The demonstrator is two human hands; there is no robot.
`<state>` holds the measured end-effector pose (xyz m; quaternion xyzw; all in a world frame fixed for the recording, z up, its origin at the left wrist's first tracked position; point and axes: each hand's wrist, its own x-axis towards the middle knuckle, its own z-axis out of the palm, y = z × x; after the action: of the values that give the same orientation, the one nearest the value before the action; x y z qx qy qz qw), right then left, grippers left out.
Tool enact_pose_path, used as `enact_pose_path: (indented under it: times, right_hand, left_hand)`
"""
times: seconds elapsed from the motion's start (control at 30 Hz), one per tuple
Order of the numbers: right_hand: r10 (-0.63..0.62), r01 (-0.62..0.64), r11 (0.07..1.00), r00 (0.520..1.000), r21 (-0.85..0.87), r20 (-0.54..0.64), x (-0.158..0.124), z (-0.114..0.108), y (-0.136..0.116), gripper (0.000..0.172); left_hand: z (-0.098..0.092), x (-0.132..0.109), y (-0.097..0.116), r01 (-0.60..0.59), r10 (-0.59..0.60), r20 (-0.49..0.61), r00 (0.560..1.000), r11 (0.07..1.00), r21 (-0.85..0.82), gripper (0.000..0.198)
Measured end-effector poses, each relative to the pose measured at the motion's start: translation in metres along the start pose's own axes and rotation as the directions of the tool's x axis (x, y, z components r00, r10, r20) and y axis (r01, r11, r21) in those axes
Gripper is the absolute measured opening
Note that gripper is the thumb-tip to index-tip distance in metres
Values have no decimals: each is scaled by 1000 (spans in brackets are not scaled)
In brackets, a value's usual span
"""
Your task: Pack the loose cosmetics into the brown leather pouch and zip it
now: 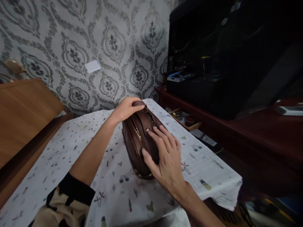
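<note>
A dark brown leather handbag with gold zippers stands on the patterned white cloth. My left hand grips its far end, the thumb lying over the top by the strap and the other fingers hidden behind the bag. Across the near right side rests my right hand, fingers spread against the leather and thumb beside the zipper. A gold stud fastens the strap close to my right fingertips. One zipper along the top looks partly parted; the inside of the bag is too dark to make out.
The white cloth with small printed plants covers the surface under the bag. A wooden panel stands at the left. To the right are a dark red desk, a large black screen-like object and an open drawer holding small items.
</note>
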<state>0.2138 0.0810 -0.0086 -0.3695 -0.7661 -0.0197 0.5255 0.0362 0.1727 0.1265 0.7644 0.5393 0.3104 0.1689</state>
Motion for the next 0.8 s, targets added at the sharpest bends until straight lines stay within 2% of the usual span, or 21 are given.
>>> enact_pose_path:
  times: [0.17, 0.3, 0.4, 0.53, 0.67, 0.8]
  right_hand:
    - [-52, 52, 998, 999, -19, 6, 0, -2, 3, 42]
    - [-53, 53, 998, 999, -29, 11, -1, 0, 4, 37]
    - [-53, 54, 998, 999, -35, 9, -1, 1, 4, 38]
    - [-52, 52, 998, 999, -47, 8, -2, 2, 5, 39]
    - [-55, 55, 998, 998, -42, -6, -1, 3, 6, 40]
    - [-57, 58, 998, 998, 22, -26, -5, 3, 8, 45]
  left_hand:
    - [-19, -17, -11, 131, -111, -93, 989, 958, 256, 20]
    - [-15, -24, -16, 181, -144, -162, 976, 952, 246, 21]
    - [-9, -28, -14, 193, -150, -197, 969, 955, 223, 30]
    - [-4, -43, -3, 179, -145, -187, 972, 967, 182, 31]
    - [-2, -59, 10, 130, -112, -129, 985, 981, 145, 32]
    - [1, -58, 25, 113, -86, -106, 991, 952, 286, 25]
